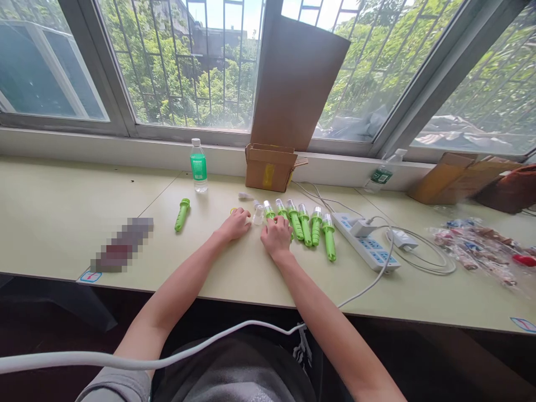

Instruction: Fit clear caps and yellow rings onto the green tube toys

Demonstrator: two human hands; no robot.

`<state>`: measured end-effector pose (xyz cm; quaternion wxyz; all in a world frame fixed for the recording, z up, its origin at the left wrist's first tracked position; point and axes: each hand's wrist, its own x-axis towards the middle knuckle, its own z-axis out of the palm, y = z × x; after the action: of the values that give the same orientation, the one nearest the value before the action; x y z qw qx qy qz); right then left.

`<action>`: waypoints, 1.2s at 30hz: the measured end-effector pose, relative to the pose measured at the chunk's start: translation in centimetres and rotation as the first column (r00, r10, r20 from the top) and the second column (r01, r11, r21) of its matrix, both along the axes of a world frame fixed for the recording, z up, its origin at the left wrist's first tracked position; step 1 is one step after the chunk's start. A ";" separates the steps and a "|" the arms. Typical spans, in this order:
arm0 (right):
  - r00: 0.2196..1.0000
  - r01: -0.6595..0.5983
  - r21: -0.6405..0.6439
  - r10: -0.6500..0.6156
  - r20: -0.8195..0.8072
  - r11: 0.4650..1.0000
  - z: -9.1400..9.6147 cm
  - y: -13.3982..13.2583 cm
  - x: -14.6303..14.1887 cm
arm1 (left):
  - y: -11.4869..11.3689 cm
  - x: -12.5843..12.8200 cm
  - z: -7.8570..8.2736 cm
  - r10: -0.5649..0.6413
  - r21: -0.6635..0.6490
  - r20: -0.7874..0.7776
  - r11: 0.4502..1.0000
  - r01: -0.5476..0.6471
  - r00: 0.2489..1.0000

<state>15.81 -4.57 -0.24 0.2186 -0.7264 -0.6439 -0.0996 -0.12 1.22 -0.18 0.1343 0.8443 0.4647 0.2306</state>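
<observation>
My left hand rests low over the table with its fingers curled inward; what they hold, if anything, is hidden. A small yellow ring-like piece peeks out behind it. Between my hands stands a small clear plastic piece, with a whitish piece lying farther back. My right hand has bent fingers over the lower parts of the leftmost green tubes, hiding its grip. Several green flashlight-like tubes with clear caps lie side by side to its right. Another green tube lies apart, left of my left hand.
A water bottle and an open cardboard box stand at the back. On the right are a white power strip with cables, bagged small items and another bottle. A white cable crosses before my body.
</observation>
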 end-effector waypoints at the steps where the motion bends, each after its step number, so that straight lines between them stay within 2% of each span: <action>1: 1.000 -0.001 0.001 0.001 -0.001 1.000 0.0 0.0 0.0 | 0.0 0.1 0.0 -0.004 0.000 0.009 1.000 0.004 1.000; 14: 1.000 -0.018 0.043 0.018 -0.006 0.999 -0.2 0.0 0.0 | -0.2 0.1 0.5 0.010 0.025 0.073 1.000 -0.012 0.997; 23: 1.000 -0.018 0.020 0.018 -0.010 1.000 -0.2 0.1 0.0 | 0.5 0.0 0.3 -0.014 0.156 0.106 0.988 -0.003 0.994; 36: 0.999 -0.041 0.034 0.041 -0.013 0.999 -0.3 0.1 0.0 | 0.3 0.1 0.3 -0.001 0.165 0.089 0.986 -0.014 0.996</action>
<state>15.80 -4.45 -0.52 0.2373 -0.7100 -0.6553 -0.1008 -0.03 1.55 0.16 0.0834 0.8398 0.4404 0.3062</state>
